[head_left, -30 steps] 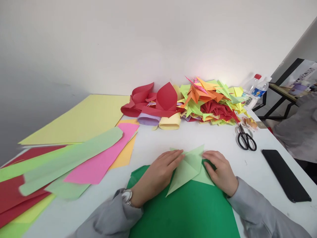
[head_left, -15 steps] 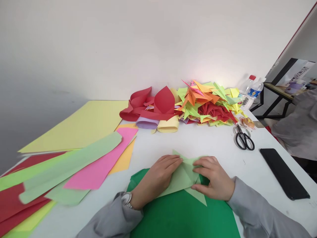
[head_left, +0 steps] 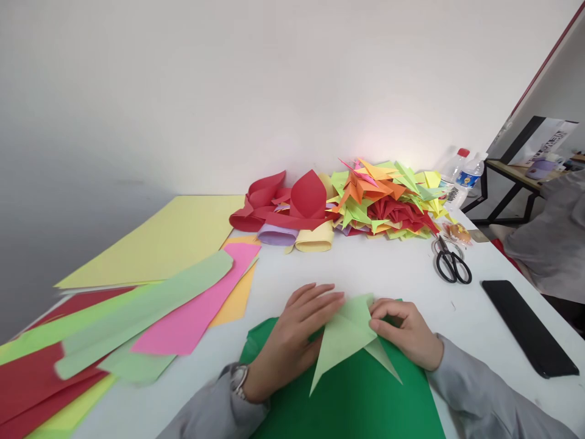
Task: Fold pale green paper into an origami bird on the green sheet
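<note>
L hand (head_left: 292, 335) w/ fingers straight, tips on folded paper (head_left: 347, 335); R hand (head_left: 406, 332) pinching its right edge btwn thumb & fingers; paper's over green sheet (head_left: 356, 411); scissors (head_left: 442, 246) beyond R hand, well apart.

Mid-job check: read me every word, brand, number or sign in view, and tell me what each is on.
Nothing reads with certainty.
Box at back right: large dark letters, slanted and too blurred to quote.
Bottle with white cap: blue label, lettering too small; black print below it, also unreadable.
Watch: dial marks too small to read.
Folded paper: no text visible.
</note>
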Demonstrator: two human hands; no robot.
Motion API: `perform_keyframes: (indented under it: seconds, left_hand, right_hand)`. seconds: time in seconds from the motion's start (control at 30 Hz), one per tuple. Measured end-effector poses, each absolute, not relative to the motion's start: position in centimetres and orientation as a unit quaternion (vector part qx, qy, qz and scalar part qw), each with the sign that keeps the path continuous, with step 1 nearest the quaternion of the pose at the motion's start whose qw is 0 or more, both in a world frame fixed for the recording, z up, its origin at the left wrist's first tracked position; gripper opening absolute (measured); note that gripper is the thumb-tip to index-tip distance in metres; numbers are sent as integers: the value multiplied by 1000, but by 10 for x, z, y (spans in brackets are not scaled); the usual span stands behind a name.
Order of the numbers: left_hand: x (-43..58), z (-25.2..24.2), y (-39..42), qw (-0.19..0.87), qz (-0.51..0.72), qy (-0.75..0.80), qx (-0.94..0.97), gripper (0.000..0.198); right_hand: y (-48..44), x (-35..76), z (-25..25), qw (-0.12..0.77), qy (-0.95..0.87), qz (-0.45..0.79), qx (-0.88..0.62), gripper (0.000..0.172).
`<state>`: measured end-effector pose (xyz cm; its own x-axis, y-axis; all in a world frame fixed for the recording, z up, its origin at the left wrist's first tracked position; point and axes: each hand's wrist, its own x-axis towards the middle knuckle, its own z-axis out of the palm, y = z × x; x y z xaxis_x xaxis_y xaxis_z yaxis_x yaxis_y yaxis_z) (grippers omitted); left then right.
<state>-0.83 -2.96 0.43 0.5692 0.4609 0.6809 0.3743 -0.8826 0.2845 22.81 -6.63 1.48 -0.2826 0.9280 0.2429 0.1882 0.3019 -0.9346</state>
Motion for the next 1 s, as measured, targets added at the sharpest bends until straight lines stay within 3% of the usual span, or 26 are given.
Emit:
perform_keyframes:
  seconds: [0.13, 0.23, 0.33, 0.5, 0.8, 1.0]
  left_hand:
    - [-4, 12, -41, 195, 432, 257, 842, 15]
    - [0, 21, -51, 322, 390, 376, 777, 37]
    - [4, 26, -55, 429, 348, 404, 730, 43]
    - [9, 27, -55, 575, 281, 386, 664, 39]
    - [9, 21, -53, 633, 264, 376, 623, 35]
    - [5, 14, -49, 536, 385, 308, 685, 30]
  right_hand:
    - [-72, 229, 16, 452, -644, 452, -421, 28]
    - [-74, 233, 19, 467, -638, 486, -373, 41]
    - [-75, 231, 22, 435, -654, 518, -338, 55]
    - [-76, 219, 16, 419, -594, 563, -393, 45]
    - [-76, 223, 6, 406, -603, 491, -481, 54]
    - [-82, 219, 18, 502, -774, 202, -328, 16]
